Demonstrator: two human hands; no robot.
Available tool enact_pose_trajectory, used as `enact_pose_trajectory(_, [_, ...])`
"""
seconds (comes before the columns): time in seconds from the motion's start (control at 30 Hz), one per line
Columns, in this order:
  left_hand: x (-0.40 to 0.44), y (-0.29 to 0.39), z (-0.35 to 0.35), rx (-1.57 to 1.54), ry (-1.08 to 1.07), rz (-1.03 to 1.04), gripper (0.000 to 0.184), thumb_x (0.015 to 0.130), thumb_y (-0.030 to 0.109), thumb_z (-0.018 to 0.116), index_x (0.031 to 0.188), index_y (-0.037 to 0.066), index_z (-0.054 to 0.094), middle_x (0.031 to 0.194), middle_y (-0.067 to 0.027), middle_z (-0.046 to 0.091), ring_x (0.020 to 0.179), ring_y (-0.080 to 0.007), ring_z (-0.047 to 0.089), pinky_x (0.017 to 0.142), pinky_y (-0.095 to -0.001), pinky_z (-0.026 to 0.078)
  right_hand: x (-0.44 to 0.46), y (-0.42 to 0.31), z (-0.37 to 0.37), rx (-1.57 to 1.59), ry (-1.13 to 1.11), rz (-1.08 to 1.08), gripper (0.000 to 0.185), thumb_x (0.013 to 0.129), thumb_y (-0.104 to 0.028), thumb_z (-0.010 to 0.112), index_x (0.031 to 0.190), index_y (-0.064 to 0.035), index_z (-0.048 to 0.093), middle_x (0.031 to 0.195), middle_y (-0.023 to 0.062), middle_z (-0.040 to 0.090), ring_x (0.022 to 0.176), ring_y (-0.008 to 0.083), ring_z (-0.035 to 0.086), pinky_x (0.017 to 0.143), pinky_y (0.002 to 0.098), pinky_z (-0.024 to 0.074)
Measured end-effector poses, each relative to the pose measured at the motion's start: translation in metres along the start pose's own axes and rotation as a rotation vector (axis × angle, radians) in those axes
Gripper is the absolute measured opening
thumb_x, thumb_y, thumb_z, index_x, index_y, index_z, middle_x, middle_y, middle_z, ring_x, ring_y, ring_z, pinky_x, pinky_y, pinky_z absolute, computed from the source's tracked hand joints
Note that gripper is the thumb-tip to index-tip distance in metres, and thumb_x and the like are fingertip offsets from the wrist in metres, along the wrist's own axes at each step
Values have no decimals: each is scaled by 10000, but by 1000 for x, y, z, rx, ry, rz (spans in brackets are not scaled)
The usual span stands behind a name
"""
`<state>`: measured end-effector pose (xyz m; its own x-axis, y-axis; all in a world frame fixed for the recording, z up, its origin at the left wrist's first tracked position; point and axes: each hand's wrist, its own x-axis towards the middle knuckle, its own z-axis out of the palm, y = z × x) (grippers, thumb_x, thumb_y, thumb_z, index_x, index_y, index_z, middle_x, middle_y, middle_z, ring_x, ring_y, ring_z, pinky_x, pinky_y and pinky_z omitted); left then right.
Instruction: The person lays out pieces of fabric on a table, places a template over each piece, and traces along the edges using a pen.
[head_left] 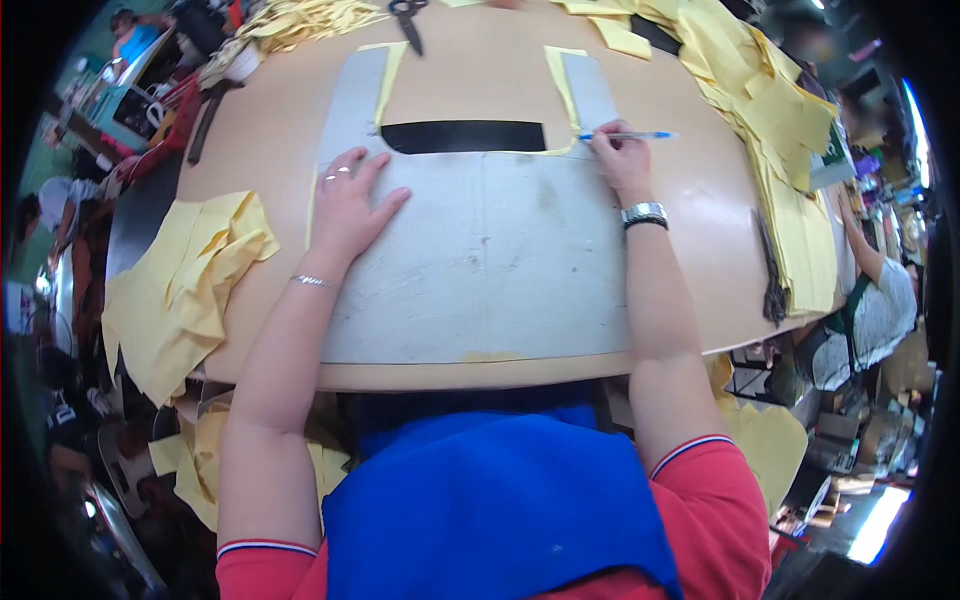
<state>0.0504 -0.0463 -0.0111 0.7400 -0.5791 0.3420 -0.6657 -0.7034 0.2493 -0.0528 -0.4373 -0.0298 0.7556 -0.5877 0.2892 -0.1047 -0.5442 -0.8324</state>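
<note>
A large grey pattern board (480,260) with two upright strips lies on the table, and yellow fabric (560,80) shows along its inner edges. My left hand (350,200) rests on the board's left side, fingers spread. In my right hand (622,165) is a blue pen (650,135), held at the inner corner of the right strip. A black rectangular piece (465,136) lies in the board's notch, between the two strips.
Scissors (407,22) lie at the table's far edge. Crumpled yellow fabric (190,280) hangs over the left edge, and more yellow pieces (770,110) are heaped along the right. A dark curved tool (208,120) lies at the left. A co-worker (880,300) is at the far right.
</note>
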Motion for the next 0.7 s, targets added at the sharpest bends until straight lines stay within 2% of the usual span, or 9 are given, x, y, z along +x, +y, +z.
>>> enact_pose_trajectory(0.07, [-1, -2, 1, 6, 12, -9, 524, 844, 476, 643, 1261, 164, 578, 1359, -177, 467, 1289, -348, 409, 1072, -477, 322, 6, 5, 0, 50, -9, 5, 187, 806, -189, 670, 878, -18, 655, 751, 57, 668, 674, 108, 606, 637, 280, 495])
enact_pose_trajectory(0.13, [-2, -1, 4, 26, 34, -16, 543, 843, 496, 635, 1275, 175, 563, 1382, -171, 450, 1330, -344, 368, 1096, -508, 283, 7, -9, 13, 276, 38, 39, 177, 824, -184, 659, 877, -16, 652, 744, 41, 662, 651, 86, 583, 607, 254, 477])
enact_pose_trajectory(0.17, [-2, 0, 5, 37, -23, -61, 572, 843, 526, 616, 1302, 194, 535, 1429, -162, 414, 1383, -338, 300, 1117, -553, 222, 9, -18, 18, 387, 64, 62, 173, 832, -182, 654, 877, -15, 651, 741, 33, 659, 640, 76, 572, 592, 241, 468])
enact_pose_trajectory(0.27, [0, 3, 0, 4, -74, -110, 589, 840, 550, 605, 1308, 201, 527, 1455, -160, 394, 1398, -341, 283, 1119, -571, 204, 5, -55, 56, 364, -87, -55, 158, 848, -171, 644, 881, -17, 647, 726, 14, 649, 622, 55, 553, 573, 209, 449])
enact_pose_trajectory(0.3, [0, 4, 0, 6, -78, -114, 589, 838, 553, 604, 1305, 202, 530, 1456, -160, 394, 1397, -342, 283, 1118, -571, 205, 3, -65, 79, 406, -104, -29, 168, 846, -184, 646, 870, -18, 645, 712, 9, 645, 631, 57, 554, 579, 219, 454])
enact_pose_trajectory(0.37, [1, 4, -1, 10, -84, -117, 590, 835, 559, 604, 1299, 202, 535, 1459, -159, 392, 1396, -345, 285, 1116, -570, 208, -4, -90, 120, 412, -229, -102, 191, 834, -212, 649, 882, -27, 649, 704, 12, 640, 636, 66, 559, 581, 238, 458])
enact_pose_trajectory(0.43, [1, 3, -1, 0, -74, -113, 589, 832, 561, 606, 1295, 202, 539, 1456, -159, 396, 1393, -348, 289, 1114, -573, 210, -12, -120, 151, 254, -300, -114, 194, 784, -217, 660, 853, -36, 656, 691, 59, 651, 652, 119, 610, 601, 275, 483])
enact_pose_trajectory(0.5, [0, 4, -2, -5, -71, -112, 588, 829, 563, 610, 1289, 203, 545, 1451, -159, 401, 1391, -350, 292, 1112, -574, 212, -15, -134, 182, 309, -324, -173, 187, 772, -207, 661, 823, -27, 657, 684, 87, 663, 639, 148, 631, 618, 293, 501])
enact_pose_trajectory(0.7, [1, 3, -3, 5, -61, -113, 578, 821, 567, 616, 1268, 204, 559, 1436, -157, 412, 1387, -343, 294, 1109, -577, 213, -19, -147, 210, 271, -351, -158, 199, 768, -208, 666, 828, -19, 658, 702, 117, 684, 657, 187, 671, 643, 303, 525])
